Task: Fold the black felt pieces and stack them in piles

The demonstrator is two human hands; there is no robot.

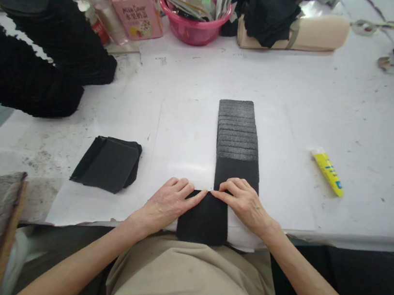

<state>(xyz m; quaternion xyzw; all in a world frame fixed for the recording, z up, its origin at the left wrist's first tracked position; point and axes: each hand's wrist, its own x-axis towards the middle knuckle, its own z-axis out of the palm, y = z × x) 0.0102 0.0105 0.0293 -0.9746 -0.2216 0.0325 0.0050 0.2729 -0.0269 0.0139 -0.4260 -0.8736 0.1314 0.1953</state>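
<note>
A row of overlapping dark grey fabric pieces [237, 136] runs away from me on a white sheet [183, 140]. At its near end lies a black fabric piece [203, 221] that hangs over the table's front edge. My left hand [169, 202] rests flat on the piece's top left corner, fingers stretched out. My right hand [242, 202] presses on its top right corner, fingers together and pointing left. The fingertips of both hands nearly meet.
A small stack of black pieces [109, 162] lies to the left. Large black fabric piles [29, 60] fill the far left. A yellow glue tube [327, 171] lies to the right. A pink bowl [194, 13], a pink box [138, 5] and a beige roll [308, 33] stand at the back.
</note>
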